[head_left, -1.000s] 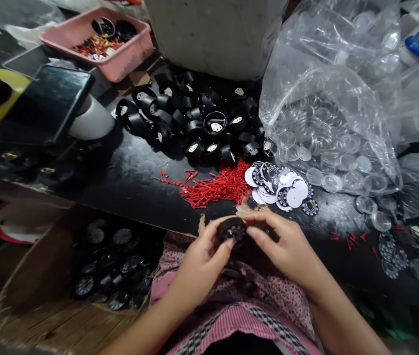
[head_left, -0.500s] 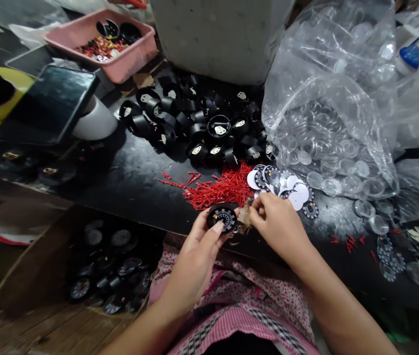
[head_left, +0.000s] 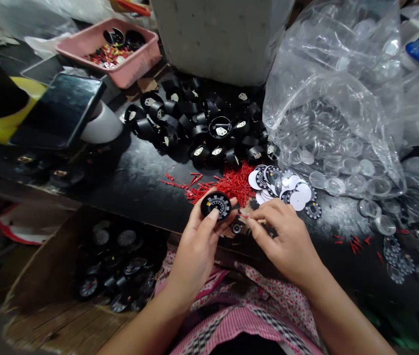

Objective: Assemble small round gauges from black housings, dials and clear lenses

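My left hand (head_left: pixel 198 236) is closed around a round black gauge (head_left: pixel 216 205), its thumb on the dial face. White numbers and a small yellow mark show on the dial. Just to the right, my right hand (head_left: pixel 281 231) pinches a small red pointer (head_left: pixel 244 216) between thumb and fingers. Beyond the hands lies a heap of red pointers (head_left: pixel 231 182). Beside it spreads a pile of printed dial discs (head_left: pixel 287 185), some with their white backs up. A small round piece (head_left: pixel 236 228) sits under the fingertips, partly hidden.
Black gauge housings (head_left: pixel 194 123) crowd the back of the table. A plastic bag (head_left: pixel 328 98) of clear round covers stands at right, a pink tray (head_left: pixel 131 66) of small parts at back left. Below the table edge, a box (head_left: pixel 43 276) holds several gauges.
My right hand has come away from a pale, translucent scrap and now shows a red pointer at its fingertips. The gauge in my left hand has shifted slightly up and left.
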`<state>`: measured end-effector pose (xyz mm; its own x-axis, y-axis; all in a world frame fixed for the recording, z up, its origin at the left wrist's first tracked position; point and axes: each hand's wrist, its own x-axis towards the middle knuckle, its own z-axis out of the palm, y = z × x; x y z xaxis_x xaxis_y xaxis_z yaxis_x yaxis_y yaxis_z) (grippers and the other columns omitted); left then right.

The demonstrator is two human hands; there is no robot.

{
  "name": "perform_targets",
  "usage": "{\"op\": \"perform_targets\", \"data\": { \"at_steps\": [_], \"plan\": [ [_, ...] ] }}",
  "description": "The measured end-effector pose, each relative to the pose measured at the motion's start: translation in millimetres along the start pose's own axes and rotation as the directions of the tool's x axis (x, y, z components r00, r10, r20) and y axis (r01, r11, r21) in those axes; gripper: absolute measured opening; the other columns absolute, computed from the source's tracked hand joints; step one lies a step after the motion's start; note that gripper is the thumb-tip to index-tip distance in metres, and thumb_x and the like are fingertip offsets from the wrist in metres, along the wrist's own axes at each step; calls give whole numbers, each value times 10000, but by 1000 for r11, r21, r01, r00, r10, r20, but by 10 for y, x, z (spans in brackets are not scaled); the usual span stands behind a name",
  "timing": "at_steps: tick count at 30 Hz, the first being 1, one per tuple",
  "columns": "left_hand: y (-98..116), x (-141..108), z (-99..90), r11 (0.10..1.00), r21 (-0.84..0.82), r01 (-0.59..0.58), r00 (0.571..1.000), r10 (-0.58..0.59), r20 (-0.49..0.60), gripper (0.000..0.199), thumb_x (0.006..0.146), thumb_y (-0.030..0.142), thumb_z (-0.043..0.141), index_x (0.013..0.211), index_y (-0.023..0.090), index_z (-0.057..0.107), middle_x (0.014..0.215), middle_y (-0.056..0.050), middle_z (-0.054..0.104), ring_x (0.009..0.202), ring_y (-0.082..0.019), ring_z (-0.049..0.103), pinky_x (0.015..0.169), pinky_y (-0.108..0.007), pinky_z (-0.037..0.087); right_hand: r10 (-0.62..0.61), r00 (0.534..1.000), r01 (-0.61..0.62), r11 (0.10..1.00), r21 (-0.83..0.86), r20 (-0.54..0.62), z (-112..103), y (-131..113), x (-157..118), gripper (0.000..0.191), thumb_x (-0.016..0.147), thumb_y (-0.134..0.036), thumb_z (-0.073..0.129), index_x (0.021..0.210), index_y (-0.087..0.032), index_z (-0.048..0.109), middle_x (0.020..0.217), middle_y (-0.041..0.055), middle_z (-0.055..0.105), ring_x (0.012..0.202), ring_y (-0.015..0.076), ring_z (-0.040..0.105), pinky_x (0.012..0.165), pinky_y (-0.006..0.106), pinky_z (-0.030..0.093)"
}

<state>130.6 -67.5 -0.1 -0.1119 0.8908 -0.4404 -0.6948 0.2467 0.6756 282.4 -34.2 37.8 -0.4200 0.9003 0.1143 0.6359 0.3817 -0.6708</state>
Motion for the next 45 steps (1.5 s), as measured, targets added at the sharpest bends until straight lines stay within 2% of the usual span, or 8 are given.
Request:
{"op": "perform_targets", "data": {
  "at_steps": [3, 10, 23, 33, 36, 39, 41, 45],
  "plan": [
    [-91, 38, 25, 993, 115, 17, 999, -22, 45, 315, 893, 280, 635, 1206, 252, 610, 1149, -48, 732, 1088, -216, 678, 962, -343, 520, 15, 1000, -17, 992, 122, 19, -4, -28, 20, 119, 939, -193, 557, 856, -192, 642, 874, 31, 616, 871, 186, 579, 798, 347, 404],
    [-146, -23, 13, 930, 353, -103, 989, 57, 138, 291, 916, 305, 610, 1205, 296, 634, 1252, -4, 669, 1158, -178, 612, 1048, -312, 440, 70, 997, -74, 992, 101, 45, -22, -12, 32, 144, 939, -208, 551, 814, -187, 618, 825, 21, 566, 801, 177, 550, 731, 335, 405],
    [-62, -146, 44, 788, 533, -308, 951, 264, 159, 183, 893, 243, 626, 1075, 240, 630, 1013, 11, 701, 968, -128, 681, 892, -230, 528, 36, 999, -41, 981, 189, 35, -34, -93, -64, 133, 941, -181, 548, 817, -202, 590, 865, 22, 583, 841, 181, 550, 763, 350, 396],
    [-49, -207, -50, 627, 671, -395, 909, 373, 186, 376, 847, 123, 650, 1161, 329, 646, 1029, 74, 728, 933, -96, 688, 838, -172, 516, 47, 999, -44, 972, 231, -9, 26, -217, -112, 199, 964, -158, 517, 770, -204, 510, 768, -17, 549, 767, 145, 517, 762, 311, 385],
    [-13, -167, -28, 695, 634, -340, 937, 304, 170, 298, 853, 147, 652, 1103, 308, 670, 1035, 65, 735, 966, -108, 688, 882, -190, 514, 79, 997, -75, 979, 189, -14, 25, -200, -100, 237, 934, -155, 538, 710, -201, 476, 699, -26, 509, 697, 139, 491, 715, 305, 378],
    [20, -101, -8, 851, 501, -157, 982, 82, 167, 234, 897, 249, 626, 1121, 298, 672, 1133, 29, 731, 1071, -157, 680, 949, -258, 517, 83, 996, -82, 991, 107, -11, -10, -160, -67, 246, 900, -153, 562, 671, -198, 487, 670, -19, 506, 676, 147, 487, 693, 314, 371],
    [28, -67, -12, 914, 404, -31, 983, -44, 176, 308, 905, 303, 625, 1213, 315, 643, 1245, 6, 701, 1162, -201, 651, 1012, -327, 499, 25, 1000, -24, 999, 48, -17, -33, -128, -39, 133, 902, -161, 565, 772, -182, 580, 732, 3, 565, 707, 158, 516, 713, 327, 375],
    [4, -61, -45, 916, 400, 4, 983, -77, 165, 400, 886, 338, 659, 1285, 340, 626, 1396, -5, 619, 1339, -247, 520, 1144, -413, 381, -126, 992, 122, 977, -174, -10, -24, -54, 21, 104, 919, -168, 533, 925, -156, 636, 835, 58, 642, 783, 193, 551, 749, 357, 366]
  ]
}}
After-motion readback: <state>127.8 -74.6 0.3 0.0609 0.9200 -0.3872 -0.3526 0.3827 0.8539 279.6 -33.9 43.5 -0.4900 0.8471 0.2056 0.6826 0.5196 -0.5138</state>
